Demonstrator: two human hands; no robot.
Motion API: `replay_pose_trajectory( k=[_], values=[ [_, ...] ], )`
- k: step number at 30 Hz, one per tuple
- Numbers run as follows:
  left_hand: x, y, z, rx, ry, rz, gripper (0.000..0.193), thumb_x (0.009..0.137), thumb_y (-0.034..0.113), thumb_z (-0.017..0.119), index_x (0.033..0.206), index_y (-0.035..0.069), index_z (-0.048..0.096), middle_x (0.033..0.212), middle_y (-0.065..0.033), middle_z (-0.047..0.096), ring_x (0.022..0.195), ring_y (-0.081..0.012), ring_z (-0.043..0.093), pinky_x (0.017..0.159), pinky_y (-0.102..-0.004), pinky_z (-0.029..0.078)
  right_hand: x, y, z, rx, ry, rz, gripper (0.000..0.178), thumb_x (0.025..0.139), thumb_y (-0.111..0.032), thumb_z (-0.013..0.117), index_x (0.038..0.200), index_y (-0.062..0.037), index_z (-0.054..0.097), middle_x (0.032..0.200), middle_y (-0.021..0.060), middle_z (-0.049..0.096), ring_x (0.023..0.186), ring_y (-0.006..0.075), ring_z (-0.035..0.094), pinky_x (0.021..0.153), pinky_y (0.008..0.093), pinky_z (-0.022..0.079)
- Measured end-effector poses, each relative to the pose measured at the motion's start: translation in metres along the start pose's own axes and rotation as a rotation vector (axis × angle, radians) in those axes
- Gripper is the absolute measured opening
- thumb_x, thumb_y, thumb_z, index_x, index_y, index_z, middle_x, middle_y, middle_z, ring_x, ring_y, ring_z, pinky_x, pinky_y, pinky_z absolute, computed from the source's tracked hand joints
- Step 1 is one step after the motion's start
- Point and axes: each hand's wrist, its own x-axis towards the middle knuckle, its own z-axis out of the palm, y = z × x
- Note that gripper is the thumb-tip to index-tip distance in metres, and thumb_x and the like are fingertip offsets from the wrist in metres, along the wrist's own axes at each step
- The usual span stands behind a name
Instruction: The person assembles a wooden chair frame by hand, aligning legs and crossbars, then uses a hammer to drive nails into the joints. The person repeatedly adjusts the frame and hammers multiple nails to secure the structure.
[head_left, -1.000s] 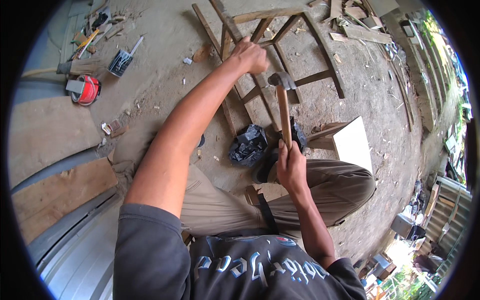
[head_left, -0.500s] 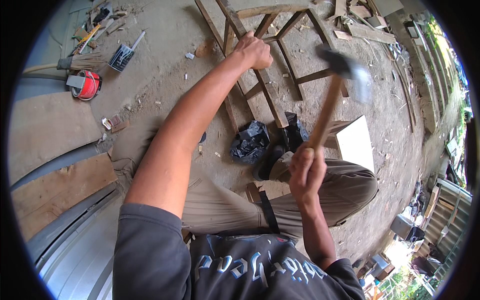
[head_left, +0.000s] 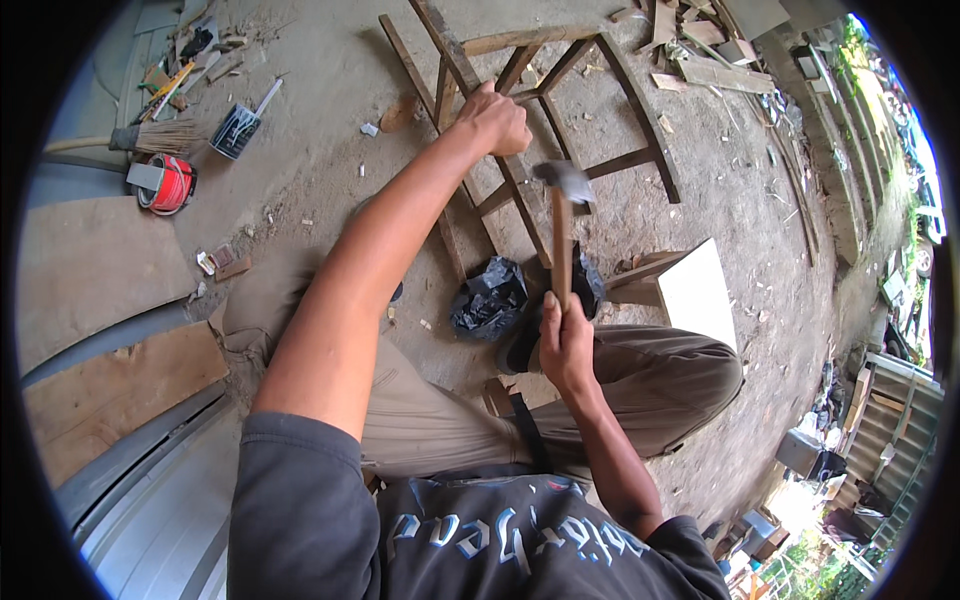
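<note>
A wooden chair-like frame [head_left: 447,46] of dark, weathered bars rests on the dirt floor ahead of me. My left hand [head_left: 496,122] is closed around one of its long bars, arm stretched out; whether a small thing is also between the fingers is hidden. In my right hand [head_left: 567,346] is a hammer [head_left: 562,235], gripped by its wooden handle. The metal head is up, a little to the right of the held bar and apart from it. Two black plastic bags [head_left: 489,298] lie by the near ends of the bars, close to my foot.
A white-faced wooden piece [head_left: 697,291] stands beside my right knee. To the left are a red can [head_left: 174,186], a broom [head_left: 165,138], a dark container [head_left: 236,131] and wide boards [head_left: 120,395]. Scrap wood [head_left: 715,65] is piled at the far right.
The hammer has swung left and its head is now closer to the held bar. My right hand has moved left and slightly down. The left hand keeps its hold on the frame.
</note>
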Motion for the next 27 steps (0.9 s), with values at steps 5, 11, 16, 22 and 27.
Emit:
replay_pose_trajectory(
  k=[5, 11, 16, 22, 27],
  values=[
    [-0.005, -0.001, 0.009, 0.007, 0.052, 0.010, 0.043, 0.085, 0.032, 0.044, 0.077, 0.002, 0.074, 0.079, -0.0222, 0.070, 0.083, -0.0352, 0.069, 0.107, -0.0468, 0.033, -0.004, -0.046, -0.025, 0.405, 0.133, -0.045, 0.032, 0.105, -0.034, 0.042, 0.087, -0.0091, 0.051, 0.064, -0.0052, 0.044, 0.054, 0.0038, 0.041, 0.045, 0.0208, 0.032],
    [-0.004, 0.000, 0.010, -0.010, 0.087, 0.041, 0.042, 0.084, 0.031, 0.043, 0.076, 0.003, 0.073, 0.079, -0.0224, 0.070, 0.083, -0.0340, 0.069, 0.106, -0.0446, 0.033, -0.003, -0.012, -0.007, -0.131, -0.055, 0.037, 0.030, 0.102, -0.024, 0.048, 0.086, 0.0012, 0.050, 0.060, 0.0138, 0.049, 0.050, 0.0180, 0.050, 0.047, 0.0373, 0.040],
    [-0.003, 0.001, 0.007, 0.033, 0.012, 0.000, 0.044, 0.086, 0.032, 0.042, 0.078, 0.003, 0.074, 0.081, -0.0217, 0.071, 0.083, -0.0327, 0.070, 0.107, -0.0454, 0.032, -0.008, -0.025, -0.010, 0.183, 0.044, 0.032, 0.030, 0.103, -0.025, 0.047, 0.086, -0.0005, 0.048, 0.057, 0.0126, 0.051, 0.048, 0.0191, 0.055, 0.045, 0.0364, 0.039],
    [-0.006, 0.001, 0.001, -0.010, -0.025, 0.004, 0.046, 0.087, 0.033, 0.041, 0.077, 0.002, 0.073, 0.079, -0.0224, 0.070, 0.081, -0.0339, 0.069, 0.105, -0.0458, 0.033, -0.002, -0.004, -0.007, -0.081, 0.003, -0.036, 0.027, 0.102, -0.023, 0.050, 0.086, -0.0013, 0.049, 0.056, 0.0134, 0.051, 0.047, 0.0210, 0.055, 0.047, 0.0350, 0.042],
    [-0.005, -0.001, 0.017, 0.014, 0.081, 0.024, 0.048, 0.087, 0.034, 0.041, 0.071, 0.000, 0.071, 0.077, -0.0224, 0.069, 0.078, -0.0352, 0.068, 0.102, -0.0450, 0.035, 0.016, -0.019, -0.010, -0.054, 0.204, -0.097, 0.028, 0.094, -0.024, 0.065, 0.085, -0.0012, 0.052, 0.058, 0.0125, 0.054, 0.048, 0.0249, 0.056, 0.048, 0.0371, 0.043]
  ],
)
